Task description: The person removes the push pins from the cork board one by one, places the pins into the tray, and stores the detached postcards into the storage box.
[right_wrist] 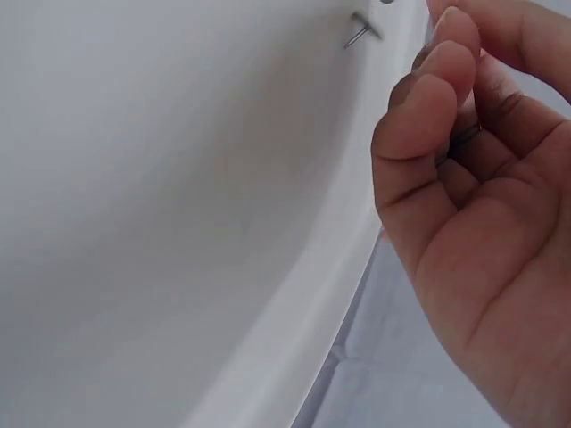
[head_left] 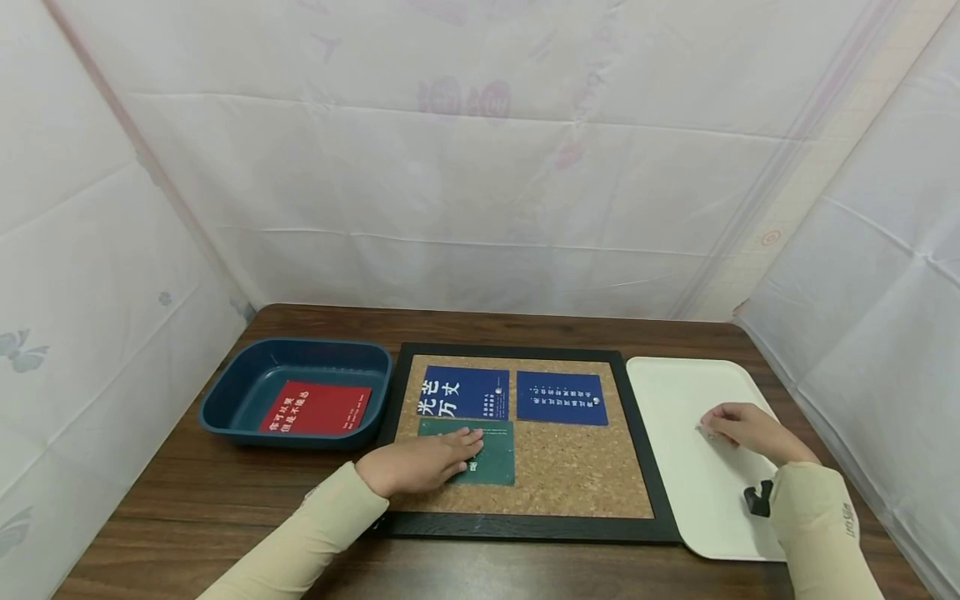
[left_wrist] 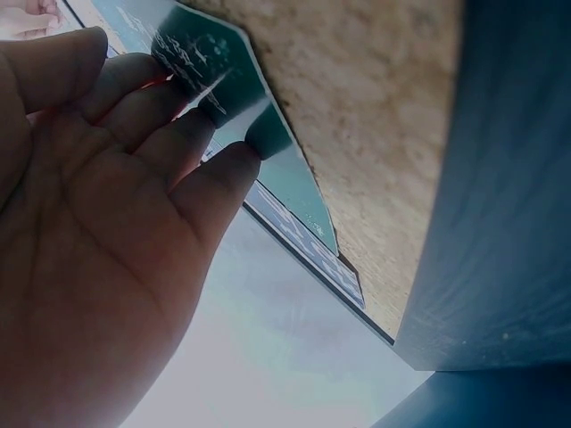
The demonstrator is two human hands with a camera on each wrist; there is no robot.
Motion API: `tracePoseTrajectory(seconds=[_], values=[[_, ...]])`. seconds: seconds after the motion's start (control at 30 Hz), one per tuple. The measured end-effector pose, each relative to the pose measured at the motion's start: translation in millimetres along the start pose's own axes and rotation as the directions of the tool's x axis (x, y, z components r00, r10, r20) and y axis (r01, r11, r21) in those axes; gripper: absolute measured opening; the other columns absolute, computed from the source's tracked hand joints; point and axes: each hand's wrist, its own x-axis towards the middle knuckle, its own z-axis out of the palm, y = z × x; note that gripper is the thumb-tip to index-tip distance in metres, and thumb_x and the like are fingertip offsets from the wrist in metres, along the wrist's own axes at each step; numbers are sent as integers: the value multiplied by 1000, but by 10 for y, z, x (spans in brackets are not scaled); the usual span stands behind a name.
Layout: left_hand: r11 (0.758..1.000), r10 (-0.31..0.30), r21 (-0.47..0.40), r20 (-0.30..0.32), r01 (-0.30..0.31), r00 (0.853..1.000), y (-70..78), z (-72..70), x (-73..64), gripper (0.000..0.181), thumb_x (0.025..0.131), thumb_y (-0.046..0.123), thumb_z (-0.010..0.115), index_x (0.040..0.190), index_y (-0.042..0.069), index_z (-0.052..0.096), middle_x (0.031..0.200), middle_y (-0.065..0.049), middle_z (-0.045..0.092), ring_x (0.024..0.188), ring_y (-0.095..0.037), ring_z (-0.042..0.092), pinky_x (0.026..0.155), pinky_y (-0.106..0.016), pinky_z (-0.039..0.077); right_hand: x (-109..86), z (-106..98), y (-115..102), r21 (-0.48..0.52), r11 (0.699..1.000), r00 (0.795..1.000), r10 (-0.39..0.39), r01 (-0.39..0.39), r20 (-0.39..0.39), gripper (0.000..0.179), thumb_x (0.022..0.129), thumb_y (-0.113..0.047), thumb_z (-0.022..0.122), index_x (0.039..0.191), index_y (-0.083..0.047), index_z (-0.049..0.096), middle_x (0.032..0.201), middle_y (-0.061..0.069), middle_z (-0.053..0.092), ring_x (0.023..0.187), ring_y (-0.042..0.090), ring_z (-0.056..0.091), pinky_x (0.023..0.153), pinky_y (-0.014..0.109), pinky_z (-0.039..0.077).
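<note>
My left hand (head_left: 423, 462) lies over a green card (head_left: 495, 462) on the cork board (head_left: 577, 475), its fingers extended. In the left wrist view, the fingertips (left_wrist: 234, 165) meet the glossy green card (left_wrist: 223, 71). Over the white tray (head_left: 675, 400), my right hand (head_left: 753, 429) has its fingers curled and its thumb near the index finger. A silver thumbtack (right_wrist: 363, 30) lies on the tray beside these fingertips, with part of another (right_wrist: 385, 2) at the frame's top edge. I cannot tell whether the right fingertips pinch a tack.
Two blue cards, the left one (head_left: 468, 393) and the right one (head_left: 562, 397), lie along the board's upper part. A blue basin (head_left: 225, 421) at left holds a red card (head_left: 318, 408). A small black object (head_left: 757, 498) shows by the right wrist. White sheeting (head_left: 480, 192) surrounds the table.
</note>
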Motion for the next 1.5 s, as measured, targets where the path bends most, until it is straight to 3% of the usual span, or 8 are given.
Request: tracePoseTrajectory(seconds=[0.37,0.63,1.17,1.5], values=[[1000,-13,-13,8,13,1000,-8,-1,10,45,104,21,42,148,13,39,157,-2,30,146,-22,27,113,-43,35,32,-3,-189,126,992,1000,-2,5,-20,46,102,-28,47,125,10,54,95,9,61,82,12,56,72,24,53],[1000,-12,-10,12,12,1000,-1,-5,6,45,104,21,41,148,12,38,157,-3,30,146,-22,27,113,-43,35,60,86,-379,277,961,1000,-6,4,7,49,103,-27,46,130,14,48,100,10,60,87,12,58,75,25,54],[1000,-2,9,10,2,1000,23,-10,6,45,104,20,42,148,11,39,157,-4,31,145,-22,28,113,-43,35,179,349,-814,308,950,997,-65,47,51,44,102,-25,46,130,9,52,103,14,63,92,19,61,82,31,56],[1000,8,-1,15,-8,1000,24,-22,-6,45,104,19,42,148,10,38,157,-6,30,146,-24,27,113,-45,34,211,485,-1065,413,909,992,-101,60,78,50,101,-29,50,130,11,48,109,19,60,95,19,61,82,28,55]])
